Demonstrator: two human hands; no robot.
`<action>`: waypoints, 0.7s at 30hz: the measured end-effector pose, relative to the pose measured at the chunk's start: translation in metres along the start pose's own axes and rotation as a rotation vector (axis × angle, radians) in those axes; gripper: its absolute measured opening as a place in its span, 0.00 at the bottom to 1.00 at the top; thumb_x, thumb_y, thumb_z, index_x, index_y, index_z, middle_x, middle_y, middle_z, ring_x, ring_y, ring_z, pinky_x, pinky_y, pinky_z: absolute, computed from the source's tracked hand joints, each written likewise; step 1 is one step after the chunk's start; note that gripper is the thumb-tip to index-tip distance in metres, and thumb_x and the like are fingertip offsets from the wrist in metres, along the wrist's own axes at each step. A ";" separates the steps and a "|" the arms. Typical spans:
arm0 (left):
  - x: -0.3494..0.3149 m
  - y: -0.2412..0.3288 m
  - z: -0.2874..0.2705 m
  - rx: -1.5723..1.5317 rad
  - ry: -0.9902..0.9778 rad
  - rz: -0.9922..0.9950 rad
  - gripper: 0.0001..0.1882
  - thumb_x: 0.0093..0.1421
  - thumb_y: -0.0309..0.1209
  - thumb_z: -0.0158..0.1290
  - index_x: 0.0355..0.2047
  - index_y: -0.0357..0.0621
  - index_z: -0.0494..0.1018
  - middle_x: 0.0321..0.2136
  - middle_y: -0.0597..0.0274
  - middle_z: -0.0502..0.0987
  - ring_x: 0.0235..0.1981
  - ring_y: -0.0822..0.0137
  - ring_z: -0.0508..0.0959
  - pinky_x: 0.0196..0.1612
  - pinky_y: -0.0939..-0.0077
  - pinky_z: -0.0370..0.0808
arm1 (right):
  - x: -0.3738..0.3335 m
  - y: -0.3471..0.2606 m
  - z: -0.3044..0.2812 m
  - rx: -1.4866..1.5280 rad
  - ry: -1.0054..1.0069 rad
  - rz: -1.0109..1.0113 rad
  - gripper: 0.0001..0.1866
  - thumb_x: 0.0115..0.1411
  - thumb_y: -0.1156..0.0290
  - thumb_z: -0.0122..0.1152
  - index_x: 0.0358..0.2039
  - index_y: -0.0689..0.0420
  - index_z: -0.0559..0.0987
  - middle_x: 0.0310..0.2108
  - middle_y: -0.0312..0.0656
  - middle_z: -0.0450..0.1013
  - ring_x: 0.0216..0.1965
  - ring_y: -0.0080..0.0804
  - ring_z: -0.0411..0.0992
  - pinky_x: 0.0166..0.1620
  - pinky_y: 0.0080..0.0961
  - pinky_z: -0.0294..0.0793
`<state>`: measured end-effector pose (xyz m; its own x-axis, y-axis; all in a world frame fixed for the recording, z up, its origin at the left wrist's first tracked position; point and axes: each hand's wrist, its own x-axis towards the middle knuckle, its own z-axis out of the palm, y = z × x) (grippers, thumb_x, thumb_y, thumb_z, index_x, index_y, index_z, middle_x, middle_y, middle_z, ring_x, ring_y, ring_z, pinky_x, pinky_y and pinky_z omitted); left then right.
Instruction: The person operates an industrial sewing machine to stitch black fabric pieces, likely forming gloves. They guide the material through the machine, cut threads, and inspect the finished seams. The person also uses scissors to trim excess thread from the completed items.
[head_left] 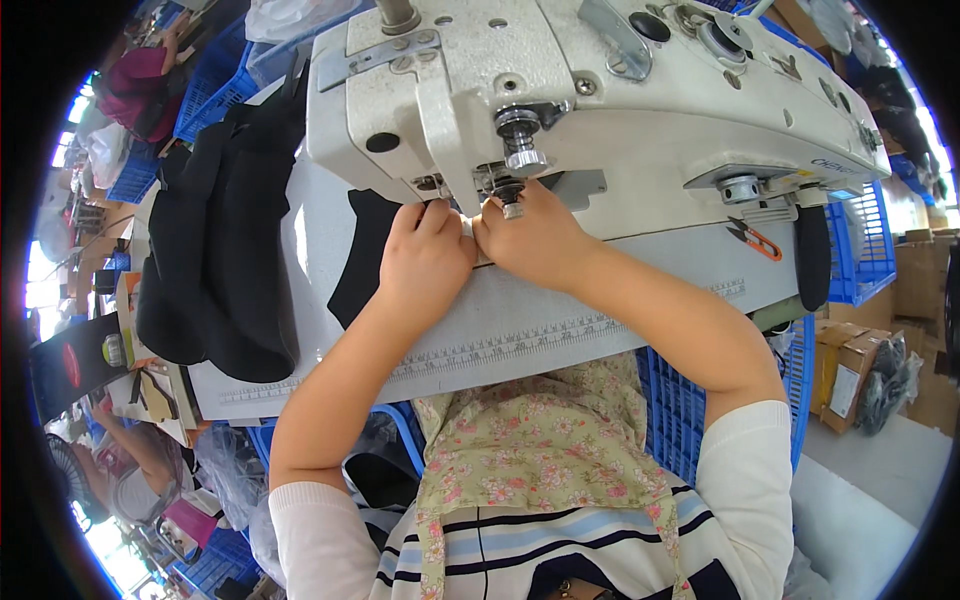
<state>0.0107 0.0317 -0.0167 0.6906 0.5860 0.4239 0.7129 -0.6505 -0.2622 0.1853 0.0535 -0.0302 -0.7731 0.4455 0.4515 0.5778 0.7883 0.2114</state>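
Observation:
Both my hands meet under the head of a white sewing machine [450, 100], close to its needle area. My left hand [428, 252] has its fingers bent and closed, just right of a flat black fabric piece [362, 255] lying on the machine bed. Touching or nearly touching it, my right hand [532, 238] is closed too, its fingertips partly behind the machine's thread tension knob [522, 160]. What the fingers pinch, and the needle itself, are hidden by the hands and the machine.
A pile of black fabric pieces [225, 240] lies on the left of the grey table [520, 335], which has a printed ruler along its front. Orange-handled thread snips [762, 243] rest at right. Blue crates [862, 245] and cardboard boxes [850, 370] stand beyond. Other people sit at far left.

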 end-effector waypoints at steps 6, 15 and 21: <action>-0.006 0.003 -0.003 -0.046 -0.078 -0.062 0.07 0.43 0.29 0.51 0.24 0.44 0.76 0.31 0.63 0.74 0.41 0.65 0.70 0.44 0.70 0.65 | -0.007 0.005 -0.002 0.108 0.010 0.025 0.07 0.45 0.72 0.56 0.27 0.55 0.78 0.31 0.37 0.71 0.25 0.35 0.70 0.29 0.29 0.70; -0.037 0.003 -0.020 0.093 -0.005 -0.256 0.23 0.47 0.29 0.49 0.47 0.46 0.73 0.42 0.67 0.71 0.46 0.66 0.69 0.44 0.70 0.62 | -0.037 0.023 -0.020 0.501 0.131 0.416 0.23 0.47 0.79 0.53 0.47 0.52 0.72 0.47 0.42 0.66 0.47 0.46 0.67 0.39 0.32 0.76; -0.026 -0.001 -0.025 0.038 0.022 -0.203 0.11 0.46 0.28 0.50 0.31 0.42 0.77 0.43 0.63 0.76 0.49 0.64 0.71 0.50 0.68 0.64 | -0.035 0.047 -0.004 0.405 0.034 0.150 0.19 0.48 0.74 0.58 0.44 0.52 0.75 0.44 0.37 0.70 0.43 0.39 0.70 0.42 0.31 0.74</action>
<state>-0.0116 0.0050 -0.0059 0.5297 0.6922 0.4902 0.8415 -0.5014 -0.2014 0.2402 0.0731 -0.0325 -0.6754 0.5586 0.4815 0.5283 0.8220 -0.2126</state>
